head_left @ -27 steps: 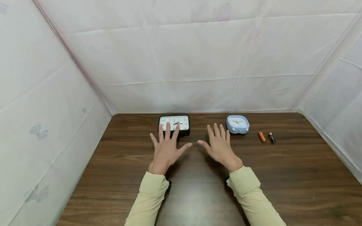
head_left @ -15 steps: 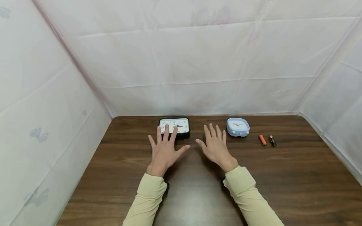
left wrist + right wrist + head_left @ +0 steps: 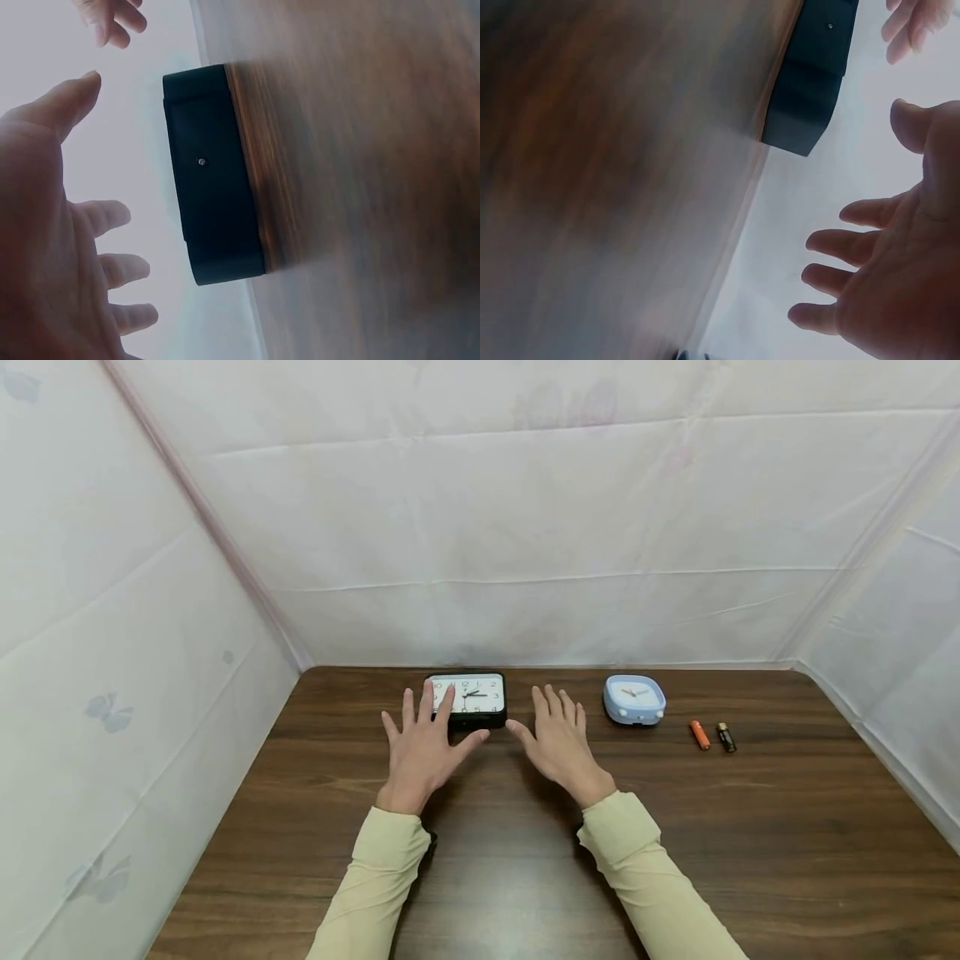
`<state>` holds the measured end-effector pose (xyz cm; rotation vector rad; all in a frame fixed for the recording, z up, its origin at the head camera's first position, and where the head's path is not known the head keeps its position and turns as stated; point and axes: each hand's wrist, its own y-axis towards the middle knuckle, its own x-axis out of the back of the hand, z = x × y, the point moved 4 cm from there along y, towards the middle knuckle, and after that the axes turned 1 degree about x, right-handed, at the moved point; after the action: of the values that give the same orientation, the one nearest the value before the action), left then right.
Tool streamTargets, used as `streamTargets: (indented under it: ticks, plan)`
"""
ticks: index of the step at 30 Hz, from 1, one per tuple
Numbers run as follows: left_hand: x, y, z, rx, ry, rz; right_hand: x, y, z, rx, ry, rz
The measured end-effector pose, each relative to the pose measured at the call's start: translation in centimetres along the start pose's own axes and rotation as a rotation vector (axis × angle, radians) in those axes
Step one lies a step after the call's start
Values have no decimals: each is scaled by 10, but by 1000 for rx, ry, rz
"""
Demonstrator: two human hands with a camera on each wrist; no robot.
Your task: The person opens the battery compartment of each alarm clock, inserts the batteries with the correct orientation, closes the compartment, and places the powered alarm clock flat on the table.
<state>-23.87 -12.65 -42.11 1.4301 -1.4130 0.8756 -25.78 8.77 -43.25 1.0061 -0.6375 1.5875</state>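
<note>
A black rectangular clock (image 3: 480, 695) with a white dial lies face up near the table's back edge; the left wrist view shows its dark side wall (image 3: 214, 180). My left hand (image 3: 420, 750) hovers above the table, fingers spread, its fingertips overlapping the dial's left part in the head view. To the right of that clock, my right hand (image 3: 558, 739) is held palm down with straight fingers and holds nothing. Both thumbs point towards each other. Further right sits a small light-blue alarm clock (image 3: 633, 700), apart from the right hand.
Right of the blue clock lie two batteries, an orange one (image 3: 699, 735) and a black one with a copper-coloured end (image 3: 726, 737). White cloth walls (image 3: 480, 527) enclose the brown wooden table (image 3: 750, 843) at the back and sides.
Both hands have shifted left over the table, the right hand moving away from the blue clock and nearer the black one. The clocks and batteries stay in place.
</note>
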Motion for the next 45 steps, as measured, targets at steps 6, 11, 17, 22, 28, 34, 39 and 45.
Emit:
streamTargets:
  ticks: [6, 11, 17, 22, 28, 34, 39, 45]
  plan:
    - [1, 6, 6, 9, -21, -1, -4, 7, 3, 8, 46, -1]
    - [-1, 11, 13, 32, -37, -6, -9, 14, 4, 4, 72, 10]
    - [2, 22, 20, 45, -59, -56, -9, 27, 5, -20, 180, 19]
    - [4, 28, 27, 94, -104, -61, -12, 35, 5, -58, 234, 43]
    - [2, 34, 34, 127, -238, -85, -15, 42, 6, -92, 291, 80]
    - [-3, 38, 35, 164, -314, -63, -19, 49, 8, -99, 320, 73]
    - [-4, 41, 35, 170, -320, -60, -22, 57, 8, -100, 338, 72]
    - [-6, 43, 36, 165, -324, -51, -26, 63, 9, -109, 348, 79]
